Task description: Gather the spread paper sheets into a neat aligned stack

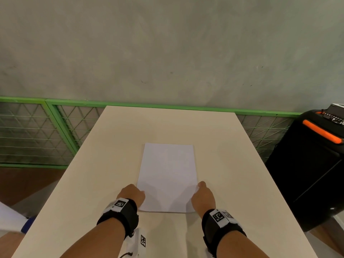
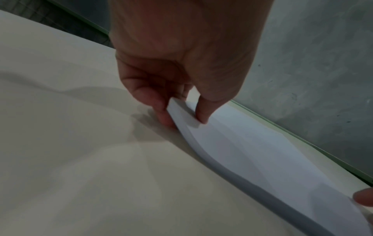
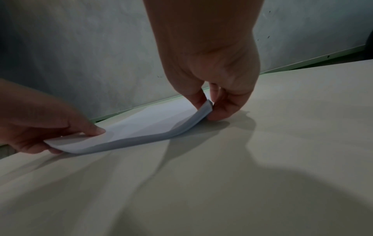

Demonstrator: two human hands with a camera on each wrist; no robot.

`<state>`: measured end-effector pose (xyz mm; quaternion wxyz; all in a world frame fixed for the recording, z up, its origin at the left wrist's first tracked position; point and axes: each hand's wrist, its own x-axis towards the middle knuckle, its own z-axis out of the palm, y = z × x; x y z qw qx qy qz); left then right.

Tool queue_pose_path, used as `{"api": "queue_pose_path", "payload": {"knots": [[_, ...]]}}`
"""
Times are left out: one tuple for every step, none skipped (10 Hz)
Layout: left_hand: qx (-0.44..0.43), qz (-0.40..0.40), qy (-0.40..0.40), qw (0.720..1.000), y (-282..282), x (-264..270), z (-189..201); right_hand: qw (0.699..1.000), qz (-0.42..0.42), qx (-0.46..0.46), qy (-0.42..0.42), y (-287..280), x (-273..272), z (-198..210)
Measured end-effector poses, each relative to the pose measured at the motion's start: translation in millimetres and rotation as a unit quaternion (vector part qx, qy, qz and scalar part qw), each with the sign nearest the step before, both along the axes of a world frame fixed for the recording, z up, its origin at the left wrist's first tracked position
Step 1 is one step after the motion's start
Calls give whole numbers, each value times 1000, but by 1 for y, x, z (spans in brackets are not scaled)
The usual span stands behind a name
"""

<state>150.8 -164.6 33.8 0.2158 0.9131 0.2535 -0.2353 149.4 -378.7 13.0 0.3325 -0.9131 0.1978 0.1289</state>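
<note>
White paper sheets (image 1: 167, 175), gathered into one stack, are lying lengthwise near the middle of the beige table (image 1: 232, 164). I am pinching the stack's left edge near the front corner with my left hand (image 1: 132, 194), thumb (image 2: 201, 111) on top and fingers (image 2: 161, 110) underneath. My right hand (image 1: 203, 196) is pinching the right edge likewise, so both near corners are curling up off the table. A black case (image 1: 307, 168) with an orange handle is standing to the right of the table.

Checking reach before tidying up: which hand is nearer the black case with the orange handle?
Right. The right hand pinches the paper stack on the side toward the black case; the left hand pinches the opposite side.
</note>
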Motion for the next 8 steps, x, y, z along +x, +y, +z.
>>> {"api": "queue_pose_path", "payload": {"knots": [[14, -7, 17, 1000, 1, -1, 1, 999, 22, -29, -8, 2, -2, -1], [19, -8, 11, 1000, 4, -2, -1, 993, 63, -98, -5, 2, -4, 0], [15, 1, 2, 1000, 7, -7, -4, 986, 91, -139, -17, 0, -3, -3], [-22, 35, -14, 999, 13, -19, -8, 973, 135, -189, -6, -5, -6, -10], [-35, 36, -47, 998, 21, -32, -13, 941, 211, -264, -35, -12, -9, -17], [-35, 3, -82, 996, 24, -43, -17, 919, 262, -291, -51, -27, -15, -29], [-18, -41, -116, 992, 25, -58, -21, 893, 321, -313, -32, -39, -36, -21], [52, -114, -144, 982, 31, -75, -24, 922, 292, -254, 13, -52, -51, -26]]}}
